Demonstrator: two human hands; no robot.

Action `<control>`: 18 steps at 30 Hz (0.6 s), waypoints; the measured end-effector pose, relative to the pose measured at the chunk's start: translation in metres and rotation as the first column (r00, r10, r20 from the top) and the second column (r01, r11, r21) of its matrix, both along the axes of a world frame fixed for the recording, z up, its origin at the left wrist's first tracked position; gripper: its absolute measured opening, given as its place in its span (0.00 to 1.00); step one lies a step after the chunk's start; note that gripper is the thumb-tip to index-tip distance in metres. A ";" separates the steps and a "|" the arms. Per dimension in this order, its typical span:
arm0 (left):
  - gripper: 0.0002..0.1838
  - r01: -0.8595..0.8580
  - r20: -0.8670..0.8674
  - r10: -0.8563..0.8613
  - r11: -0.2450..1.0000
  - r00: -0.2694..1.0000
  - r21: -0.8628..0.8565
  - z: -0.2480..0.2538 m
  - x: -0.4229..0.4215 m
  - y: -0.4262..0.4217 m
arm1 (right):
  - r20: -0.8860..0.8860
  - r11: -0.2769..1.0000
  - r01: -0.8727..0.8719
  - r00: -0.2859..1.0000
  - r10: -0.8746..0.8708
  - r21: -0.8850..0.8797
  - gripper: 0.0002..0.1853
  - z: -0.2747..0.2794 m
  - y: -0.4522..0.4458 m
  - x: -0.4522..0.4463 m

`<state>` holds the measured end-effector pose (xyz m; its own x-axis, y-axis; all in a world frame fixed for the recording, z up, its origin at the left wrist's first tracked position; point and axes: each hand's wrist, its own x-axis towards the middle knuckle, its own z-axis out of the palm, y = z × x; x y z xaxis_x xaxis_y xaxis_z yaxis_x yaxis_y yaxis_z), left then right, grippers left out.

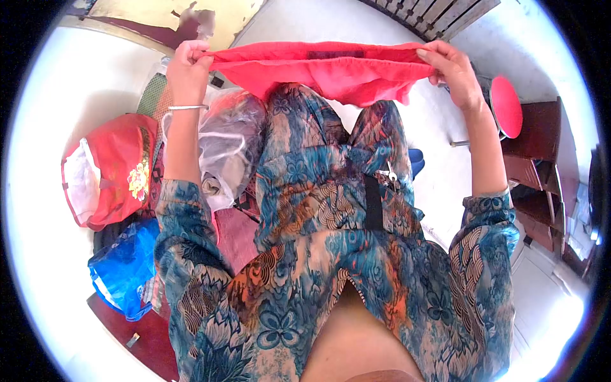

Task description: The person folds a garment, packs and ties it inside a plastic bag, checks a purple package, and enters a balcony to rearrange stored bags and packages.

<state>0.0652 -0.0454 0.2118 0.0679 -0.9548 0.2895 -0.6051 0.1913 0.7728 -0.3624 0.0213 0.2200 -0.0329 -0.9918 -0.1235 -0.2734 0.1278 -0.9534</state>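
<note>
A red garment (318, 71) is stretched sideways by its waistband above my knees, its lower part hanging in loose folds. At its left end, my left hand (188, 73) pinches the band between thumb and fingers; a pale bangle is on that wrist. My right hand (450, 71) grips the opposite end of the band, thumb on the near side. A dark label patch shows inside the band near the middle. Beneath the cloth are my legs in patterned blue trousers (318, 191).
Beside me on the left are a clear plastic bag (229, 149), a red bag (121, 175) with a flower print and a blue bag (127, 264). To the right stand a red round stool (506, 107) and a brown wooden shelf (534, 143).
</note>
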 end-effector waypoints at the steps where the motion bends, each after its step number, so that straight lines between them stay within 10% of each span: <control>1: 0.10 0.017 0.026 -0.017 1.000 1.000 -0.010 0.002 0.003 -0.005 | 0.032 1.000 0.001 0.999 -0.001 -0.019 0.09 0.002 -0.003 -0.003; 6: 0.09 0.050 0.086 -0.044 0.996 0.995 -0.072 0.000 0.011 -0.021 | 0.124 0.967 0.237 0.966 -0.225 -0.090 0.12 0.006 -0.018 -0.012; 9: 0.09 0.065 0.201 -0.041 0.991 0.979 -0.117 -0.001 0.015 -0.023 | -0.195 0.996 0.060 0.978 -0.070 -0.059 0.13 0.012 -0.021 -0.012; 16: 0.09 0.087 0.445 0.101 0.920 0.890 -0.383 0.001 0.014 -0.017 | -0.083 0.997 0.070 0.994 -0.072 -0.021 0.12 0.024 -0.024 -0.012; 18: 0.10 -0.065 0.235 0.074 0.997 0.969 -0.047 0.015 0.000 -0.004 | 0.099 0.992 0.122 0.988 -0.118 -0.038 0.13 0.032 -0.017 0.000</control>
